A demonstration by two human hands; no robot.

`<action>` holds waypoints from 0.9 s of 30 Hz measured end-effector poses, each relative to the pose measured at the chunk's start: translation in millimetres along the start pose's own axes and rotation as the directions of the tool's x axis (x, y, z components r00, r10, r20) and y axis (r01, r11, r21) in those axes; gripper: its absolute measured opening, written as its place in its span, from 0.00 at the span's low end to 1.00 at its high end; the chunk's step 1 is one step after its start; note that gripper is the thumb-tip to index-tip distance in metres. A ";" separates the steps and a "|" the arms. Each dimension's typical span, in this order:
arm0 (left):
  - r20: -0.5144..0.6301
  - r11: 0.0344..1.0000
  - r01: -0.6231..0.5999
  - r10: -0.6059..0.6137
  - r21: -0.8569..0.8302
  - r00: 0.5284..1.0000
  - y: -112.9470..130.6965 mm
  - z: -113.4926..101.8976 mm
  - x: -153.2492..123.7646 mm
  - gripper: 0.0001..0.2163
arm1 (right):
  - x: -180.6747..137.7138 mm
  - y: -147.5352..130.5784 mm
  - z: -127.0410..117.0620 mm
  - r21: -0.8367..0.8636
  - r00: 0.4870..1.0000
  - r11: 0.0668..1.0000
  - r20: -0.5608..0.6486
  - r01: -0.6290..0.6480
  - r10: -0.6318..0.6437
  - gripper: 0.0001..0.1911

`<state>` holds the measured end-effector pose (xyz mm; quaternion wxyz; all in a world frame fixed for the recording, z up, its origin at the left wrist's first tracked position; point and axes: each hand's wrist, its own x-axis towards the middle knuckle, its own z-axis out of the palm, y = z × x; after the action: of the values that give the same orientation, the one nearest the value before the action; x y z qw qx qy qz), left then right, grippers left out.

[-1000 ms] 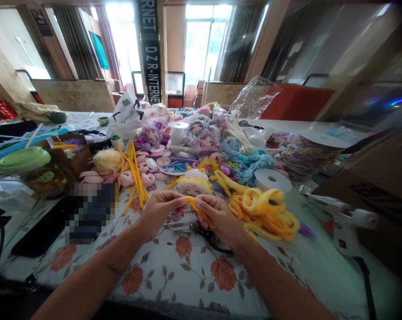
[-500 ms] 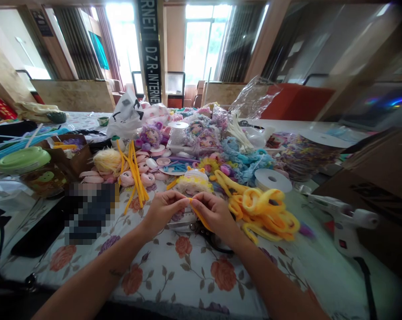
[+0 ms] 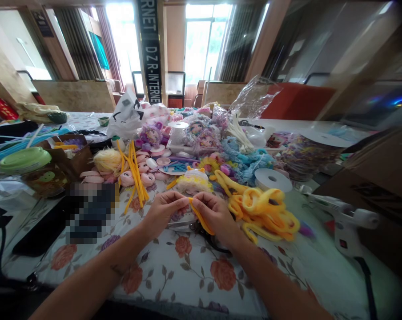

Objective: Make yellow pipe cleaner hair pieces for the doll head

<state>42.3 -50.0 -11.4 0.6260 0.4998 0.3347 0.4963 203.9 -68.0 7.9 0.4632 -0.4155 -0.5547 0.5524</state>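
Observation:
My left hand [image 3: 164,212] and my right hand [image 3: 214,215] meet fingertip to fingertip above the flowered tablecloth. Both pinch the end of a yellow chenille stem [image 3: 203,218], which hangs down along my right palm; the exact end is hidden by the fingers. Just beyond the fingertips lies a doll head with a yellow ruffle and a white-and-yellow cap [image 3: 196,175]. To the right of my right hand is a loose heap of thick fuzzy yellow strips [image 3: 264,211]. Several straight yellow stems [image 3: 136,175] rest on doll faces to the left.
A white glue gun [image 3: 346,222] stands at the right beside a cardboard box [image 3: 381,186]. A ribbon spool [image 3: 273,179] lies behind the yellow heap. At left are a green-lidded jar [image 3: 26,160] and a black flat object [image 3: 42,226]. Dolls and yarn are piled at the back.
The yellow stem's hanging part shows more plainly below my right thumb and has swung slightly. Both hands keep nearly the same place and pinch.

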 end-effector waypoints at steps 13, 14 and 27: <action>-0.179 0.976 -0.111 0.146 0.189 0.973 10.9 1.2 1.6 0.10 | 4.0 2.1 -8.2 -0.293 0.991 0.947 0.021 0.130 -0.130 0.12; -0.160 0.975 -0.103 0.136 0.195 0.978 12.3 1.7 1.2 0.11 | 4.0 3.0 -8.6 -0.300 0.991 0.945 0.019 0.133 -0.134 0.12; -0.248 0.986 -0.015 -0.028 -0.169 0.968 12.8 -8.7 6.4 0.09 | 8.5 2.0 -11.5 -0.187 0.999 0.982 0.042 -0.013 0.022 0.16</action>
<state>32.5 -41.2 -1.0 0.6208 0.3775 0.3688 0.5797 213.1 -57.1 5.9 0.4051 -0.4498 -0.6103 0.5110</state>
